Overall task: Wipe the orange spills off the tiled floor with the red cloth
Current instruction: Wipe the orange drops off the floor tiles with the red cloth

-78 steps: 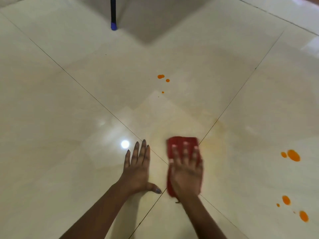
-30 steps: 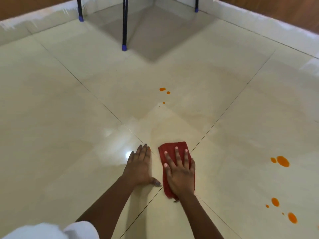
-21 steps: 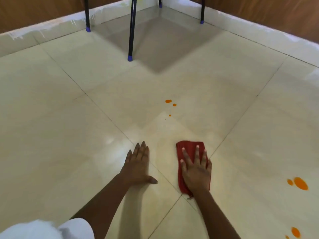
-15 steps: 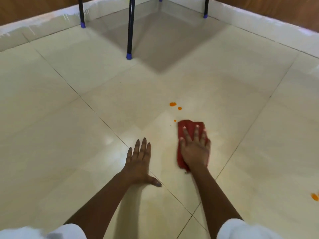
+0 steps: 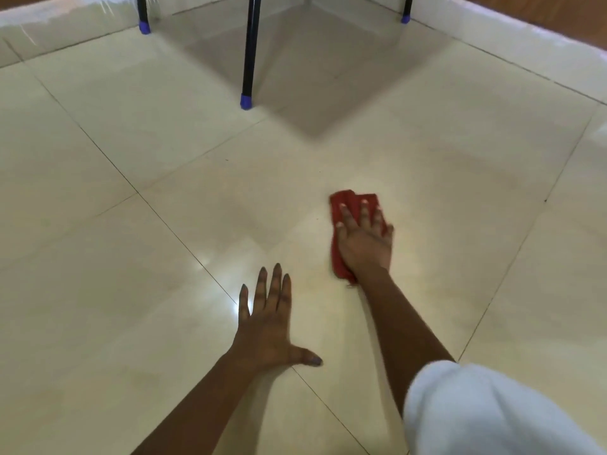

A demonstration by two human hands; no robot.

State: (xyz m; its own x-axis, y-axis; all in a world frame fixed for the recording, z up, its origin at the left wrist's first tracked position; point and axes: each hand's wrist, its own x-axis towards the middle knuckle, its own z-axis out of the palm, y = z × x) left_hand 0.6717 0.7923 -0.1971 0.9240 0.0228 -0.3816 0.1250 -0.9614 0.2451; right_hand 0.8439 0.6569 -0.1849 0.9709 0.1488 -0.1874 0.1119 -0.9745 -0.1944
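Slid forward since half a second ago: right hand [image 5: 364, 244] and red cloth [image 5: 348, 200], now lying where three small orange drops showed just ahead of the cloth. Drops out of sight; covered or already wiped off, cannot tell.

Far left: glossy cream tiled floor [image 5: 131, 290], crossed by thin dark grout lines.

Lower centre: left hand [image 5: 266, 326] flat on the floor, fingers straight and slightly fanned, thumb stuck out to the right, holding nothing.

Right of it and farther ahead, well apart: right hand palm down on the cloth, fingers straight, pressing rather than gripping.

Cloth mostly hidden beneath that palm. Visible parts only: a rumpled dark red edge beyond the fingertips, a strip down the hand's left side, a frayed corner by the wrist.

Bottom right: white sleeve [image 5: 476, 412], blurred, cut off by the frame edge.

Along the top: black legs [image 5: 249, 54] with blue caps, upper ends cut off.

Counted: two hands, one cloth, one sleeve, three legs.
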